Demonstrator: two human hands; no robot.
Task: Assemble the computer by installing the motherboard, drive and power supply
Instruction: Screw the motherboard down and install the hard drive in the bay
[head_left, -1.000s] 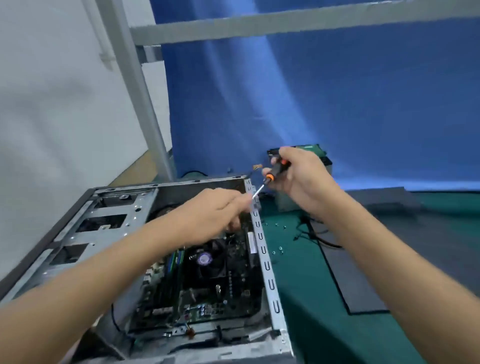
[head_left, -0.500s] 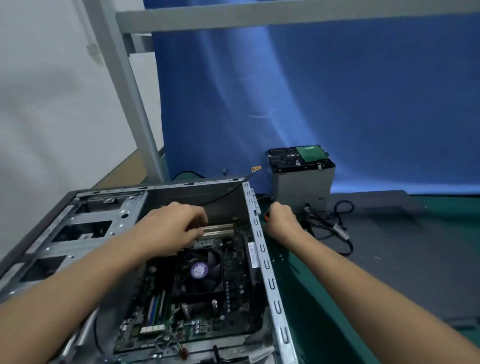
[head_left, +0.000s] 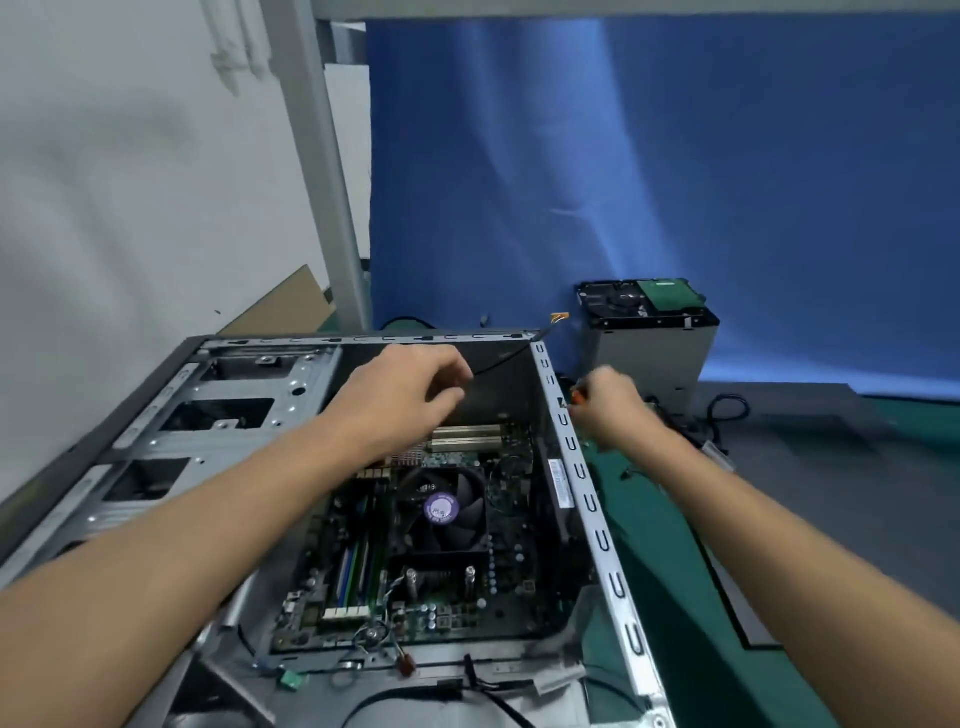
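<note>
The open computer case lies on its side. The motherboard with its black fan sits inside it. My left hand hovers over the far end of the case interior with its fingers curled, next to a black cable. What the fingers hold, if anything, is hidden. My right hand is just outside the case's right wall and grips an orange-handled screwdriver, mostly covered by the hand. A hard drive lies on top of the grey power supply behind the case.
Black cables trail from the power supply over a grey mat on the green table. A grey frame post and a blue backdrop stand behind. Loose wires and a green connector lie at the case's near end.
Both hands dropped from the case's far right corner. The right hand took the screwdriver down beside the right wall, and the left hand moved in over the far end of the board.
</note>
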